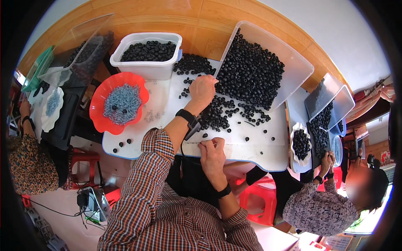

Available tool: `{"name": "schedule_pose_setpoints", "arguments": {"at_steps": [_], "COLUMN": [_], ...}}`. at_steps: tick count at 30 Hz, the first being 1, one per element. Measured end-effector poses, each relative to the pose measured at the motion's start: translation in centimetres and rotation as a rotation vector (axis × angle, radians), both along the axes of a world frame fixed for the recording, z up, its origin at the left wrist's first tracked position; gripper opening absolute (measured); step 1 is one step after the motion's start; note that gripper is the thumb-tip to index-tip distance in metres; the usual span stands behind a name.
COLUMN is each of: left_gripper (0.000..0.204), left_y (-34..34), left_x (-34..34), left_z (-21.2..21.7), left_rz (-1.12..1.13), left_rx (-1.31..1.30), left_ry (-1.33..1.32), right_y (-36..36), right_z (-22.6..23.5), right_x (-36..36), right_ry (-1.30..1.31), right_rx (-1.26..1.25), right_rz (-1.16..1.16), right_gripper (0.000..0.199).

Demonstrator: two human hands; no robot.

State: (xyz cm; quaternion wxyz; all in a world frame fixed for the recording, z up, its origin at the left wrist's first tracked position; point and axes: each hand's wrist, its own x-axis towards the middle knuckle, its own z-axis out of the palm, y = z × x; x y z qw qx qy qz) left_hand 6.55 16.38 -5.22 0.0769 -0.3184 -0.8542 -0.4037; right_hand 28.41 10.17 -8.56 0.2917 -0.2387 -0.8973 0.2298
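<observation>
My left hand [202, 90] reaches across the white tabletop [176, 121], its fingers closed at the lower left corner of a clear plastic bin [295, 73]. That bin lies tipped toward me, and small black ring-shaped plastic parts [251, 69] spill from it into a loose pile [215, 115] beneath my left wrist. At the table's near edge, my right hand [212, 157] is curled with thumb and fingers pressed together; what they hold, if anything, is hidden. A single black part [205, 135] lies just above its fingertips.
A red scalloped bowl [97, 104] of small grey-blue pieces stands left, before a white tub [146, 69] of black parts. Co-workers sit at both sides, beside similar bins [331, 104]. Red stools [259, 201] stand below, and a cable [183, 150] hangs near my right hand.
</observation>
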Motion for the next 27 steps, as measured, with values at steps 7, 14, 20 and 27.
{"name": "schedule_pose_setpoints", "arguments": {"at_steps": [7,14,20,27], "left_gripper": [0.021,0.017,0.012,0.019], "left_y": [0.2,-2.7,-10.6,-13.3], "left_x": [0.0,0.5,4.0,8.3], "left_z": [0.2,0.9,0.1,-3.8], "left_rz": [-0.003,-0.074,-0.016,0.026], "left_rx": [-0.004,0.248,0.493,0.401], "left_ry": [-0.021,-0.007,-0.232,-0.115], "right_y": [-0.1,-0.6,-0.3,-0.1], "right_z": [0.0,-0.9,-1.0,-0.5], "right_x": [0.1,0.0,-0.2,-0.4], "right_ry": [-0.016,0.008,0.044,-0.029], "right_rx": [0.014,0.115,0.227,0.250], "right_rz": [-0.009,0.009,0.039,0.095], "right_gripper": [0.011,0.012,0.012,0.013]}}
